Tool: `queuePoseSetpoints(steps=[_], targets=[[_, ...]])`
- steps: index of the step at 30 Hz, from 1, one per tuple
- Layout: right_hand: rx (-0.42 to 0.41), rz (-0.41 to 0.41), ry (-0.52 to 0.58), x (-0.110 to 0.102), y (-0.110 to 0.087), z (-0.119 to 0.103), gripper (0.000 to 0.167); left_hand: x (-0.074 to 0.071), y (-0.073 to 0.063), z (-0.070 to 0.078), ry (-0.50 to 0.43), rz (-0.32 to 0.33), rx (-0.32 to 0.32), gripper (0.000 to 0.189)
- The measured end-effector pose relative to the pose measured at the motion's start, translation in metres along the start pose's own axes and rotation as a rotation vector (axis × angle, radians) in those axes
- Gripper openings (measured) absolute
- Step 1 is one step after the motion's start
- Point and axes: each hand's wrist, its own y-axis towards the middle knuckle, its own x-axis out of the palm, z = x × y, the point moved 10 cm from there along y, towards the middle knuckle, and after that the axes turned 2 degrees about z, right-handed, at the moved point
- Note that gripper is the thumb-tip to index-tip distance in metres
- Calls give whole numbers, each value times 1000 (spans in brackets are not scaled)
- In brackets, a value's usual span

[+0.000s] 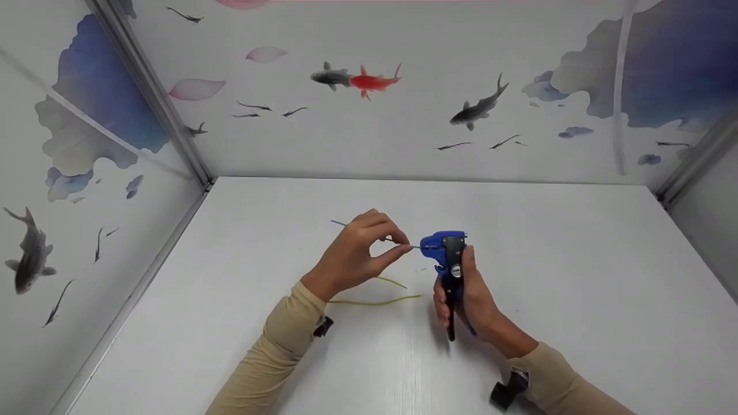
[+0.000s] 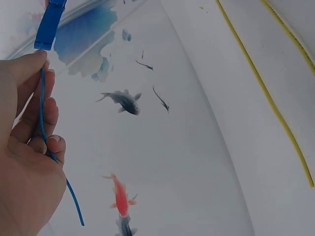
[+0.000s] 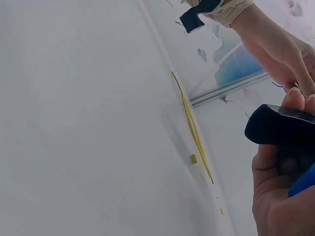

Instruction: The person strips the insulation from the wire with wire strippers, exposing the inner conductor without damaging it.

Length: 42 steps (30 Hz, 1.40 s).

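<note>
Between its thumb and index finger my left hand (image 1: 357,251) pinches a thin blue wire (image 2: 75,199). The wire's tail runs back along the palm and sticks out past the hand. Its front end meets the blue nose of a wire stripper (image 1: 453,248); how deep it sits is hidden. My right hand (image 1: 478,294) grips the stripper upright by its black and blue handles, fingers wrapped round them. Two yellow wires (image 1: 375,303) lie on the table below the left hand, partly covered by it in the head view.
Small yellow scraps (image 3: 194,159) lie on the white table (image 1: 576,276) near the yellow wires. Walls printed with fish and petals stand at the back and sides. Each sleeve has a dark wrist camera (image 1: 510,389) strapped to it.
</note>
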Motion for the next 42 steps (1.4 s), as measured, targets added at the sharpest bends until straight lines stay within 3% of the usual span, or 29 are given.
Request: queuePoseSetpoints(steps=[26,42], targets=[[63,61,-29,-6,-2,4,89,2,0,1,-35,12,2,11],[33,107,-5,-10,-2,1,83,6,-1,0,-12,-3,-2,9]])
